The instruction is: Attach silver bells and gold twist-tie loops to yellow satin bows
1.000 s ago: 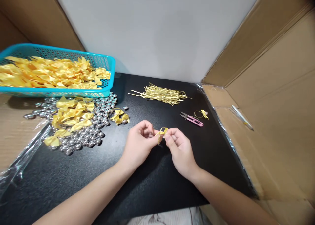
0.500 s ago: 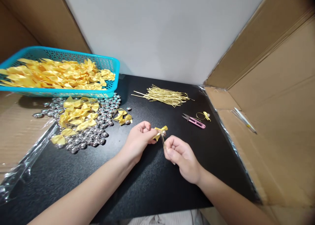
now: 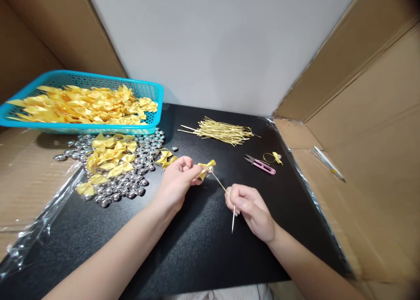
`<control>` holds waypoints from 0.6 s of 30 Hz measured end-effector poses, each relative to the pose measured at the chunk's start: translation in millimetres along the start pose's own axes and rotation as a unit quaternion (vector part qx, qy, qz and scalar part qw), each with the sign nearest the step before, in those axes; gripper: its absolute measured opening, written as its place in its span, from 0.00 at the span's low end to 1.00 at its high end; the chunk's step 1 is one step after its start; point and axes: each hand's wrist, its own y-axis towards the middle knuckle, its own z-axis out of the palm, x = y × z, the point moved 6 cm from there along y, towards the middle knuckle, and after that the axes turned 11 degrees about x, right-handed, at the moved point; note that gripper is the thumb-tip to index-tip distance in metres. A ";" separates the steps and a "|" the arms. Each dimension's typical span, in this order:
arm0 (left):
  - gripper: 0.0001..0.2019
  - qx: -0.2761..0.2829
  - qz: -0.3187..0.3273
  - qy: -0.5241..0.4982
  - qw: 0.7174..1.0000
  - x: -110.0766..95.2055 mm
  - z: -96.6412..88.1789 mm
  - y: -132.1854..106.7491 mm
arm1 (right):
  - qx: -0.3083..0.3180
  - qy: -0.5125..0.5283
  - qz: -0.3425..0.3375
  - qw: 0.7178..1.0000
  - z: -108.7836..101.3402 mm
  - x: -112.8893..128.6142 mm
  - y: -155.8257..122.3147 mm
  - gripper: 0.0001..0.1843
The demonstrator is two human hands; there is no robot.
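My left hand (image 3: 177, 181) pinches a small yellow ribbon bow (image 3: 206, 167) just above the black table top (image 3: 183, 247). A thin gold twist tie (image 3: 220, 184) runs from the bow down to my right hand (image 3: 251, 210), whose fingers are closed round it; the tie's free end sticks out below the fist. Both hands hover near the middle of the table, a hand's width apart.
A blue basket (image 3: 154, 100) full of yellow bows stands at the back left. In front of it lie silver bells (image 3: 131, 188) with loose bows (image 3: 108, 157). A bundle of gold ties (image 3: 223, 131), pink snips (image 3: 260, 164) and a finished bow ring (image 3: 274, 157) lie further back. Cardboard walls flank both sides.
My right hand has pulled down and to the right, drawing the gold tie out straight from the bow. My left hand has stayed holding the bow. The view has shifted slightly.
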 end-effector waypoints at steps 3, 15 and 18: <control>0.19 0.023 0.045 0.020 0.999 -14.9 3.4 -3.6 | -0.007 -0.039 0.011 0.999 1.0 -1.9 1.0 0.20; 0.18 0.128 0.149 0.135 0.971 -102.9 51.3 -15.1 | -0.069 -0.246 0.022 0.966 -11.5 38.1 16.1 0.12; 0.17 0.149 0.194 0.140 0.960 -118.2 69.2 -22.2 | -0.101 -0.269 -0.042 0.957 -9.2 66.2 18.4 0.16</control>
